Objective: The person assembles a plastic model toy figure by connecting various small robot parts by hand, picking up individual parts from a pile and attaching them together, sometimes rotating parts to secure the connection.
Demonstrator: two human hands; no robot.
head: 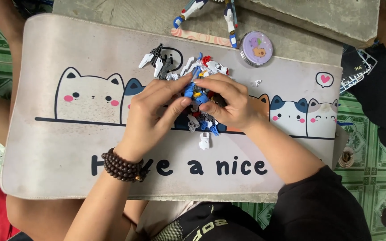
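I saw both hands meet over the middle of the cat-print mat (45,147), w/ a small blue, white and red model piece (196,93) held between them. Left hand (150,114) came in from lower left; its thumb and forefinger were pinching the piece's left side, other fingers curled under. A dark bead bracelet (120,166) sat on that wrist. Right hand (226,102) came from lower right in a black sleeve (318,209); its fingers were pressed together over the top of the piece, thumb underneath, so it was pinched from that side too.

The piece was held just above a loose pile of small model parts (206,67) at the mat's upper centre, approx. under the hands. A white and grey wing-like part (155,58) lay just left of the pile. One white part (204,140) lay alone on the mat, just below the hands, and a tiny white bit (257,82) to the right.

Beyond the mat's top edge on the worktop (126,15): a round lilac tin (256,48), and the blue and white legs of a model figure (211,15), mostly cut off by the frame.
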